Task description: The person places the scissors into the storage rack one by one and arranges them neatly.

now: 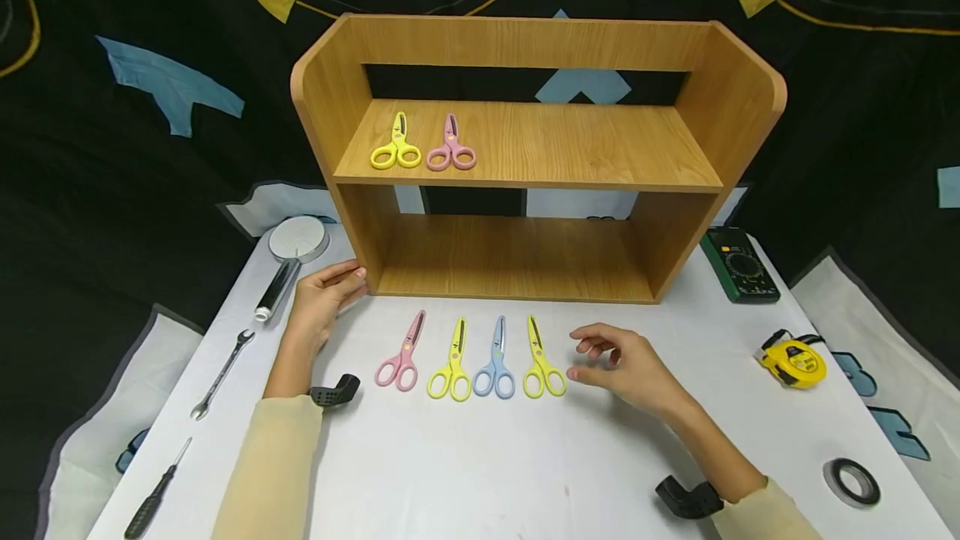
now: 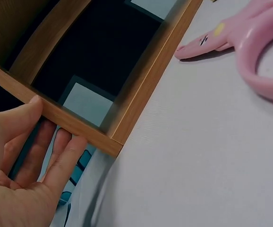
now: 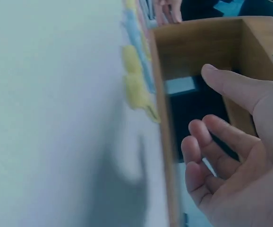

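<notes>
Cream sleeves (image 1: 272,469) reached over a white table (image 1: 450,473). The left hand (image 1: 324,300) grasped a wooden shelf (image 1: 570,144) by its lower left edge, between thumb and fingertips. The right hand (image 1: 626,362) hovered, fingers released and loosely bent, just beside the rightmost yellow scissors (image 1: 539,358). Leftward in a row lay blue scissors (image 1: 497,361), more yellow scissors (image 1: 453,361) and pink scissors (image 1: 405,352). Upper yellow scissors (image 1: 398,140) and upper pink scissors (image 1: 451,142) lay side by side on the shelf, toward its left.

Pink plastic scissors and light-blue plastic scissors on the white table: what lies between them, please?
In the head view, one yellow plastic pair of scissors lies between the pink pair and the light-blue pair.
</notes>
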The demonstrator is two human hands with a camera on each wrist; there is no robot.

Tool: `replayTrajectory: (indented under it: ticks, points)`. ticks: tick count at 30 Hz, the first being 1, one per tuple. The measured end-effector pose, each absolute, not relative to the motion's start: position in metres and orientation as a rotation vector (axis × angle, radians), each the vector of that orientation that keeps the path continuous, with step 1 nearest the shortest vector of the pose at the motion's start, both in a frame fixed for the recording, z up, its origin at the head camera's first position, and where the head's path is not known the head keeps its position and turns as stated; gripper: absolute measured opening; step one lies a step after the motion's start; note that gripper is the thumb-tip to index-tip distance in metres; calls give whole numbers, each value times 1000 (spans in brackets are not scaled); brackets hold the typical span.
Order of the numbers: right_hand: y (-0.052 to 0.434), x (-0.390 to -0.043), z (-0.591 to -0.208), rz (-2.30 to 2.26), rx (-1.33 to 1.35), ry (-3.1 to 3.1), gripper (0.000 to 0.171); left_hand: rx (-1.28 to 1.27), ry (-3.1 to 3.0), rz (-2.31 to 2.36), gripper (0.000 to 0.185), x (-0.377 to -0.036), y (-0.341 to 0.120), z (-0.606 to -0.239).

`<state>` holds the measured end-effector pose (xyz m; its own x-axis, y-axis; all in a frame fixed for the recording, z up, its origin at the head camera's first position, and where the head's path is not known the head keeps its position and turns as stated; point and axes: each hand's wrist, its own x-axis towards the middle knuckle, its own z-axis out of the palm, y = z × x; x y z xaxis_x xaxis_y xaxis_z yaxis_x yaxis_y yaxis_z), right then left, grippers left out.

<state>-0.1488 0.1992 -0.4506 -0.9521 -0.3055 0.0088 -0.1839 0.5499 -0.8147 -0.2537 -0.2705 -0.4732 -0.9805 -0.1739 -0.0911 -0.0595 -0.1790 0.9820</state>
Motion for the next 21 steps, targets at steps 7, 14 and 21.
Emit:
replayTrajectory:
  ticks: [7, 14, 21]
  points:
    - [178, -137, -482, -1322, -339, 2624, 61, 327, -1935, -2333, 26, -257, -267, -474]
    - [162, -132, -486, -1179, -249, 2793, 44, 328, -1925, -2322, 35, -255, -266, -476]
    - [160, -131, -480, -1214, -204, 2761, 34, 327, -1947, -2307, 45, -253, -266, -476]
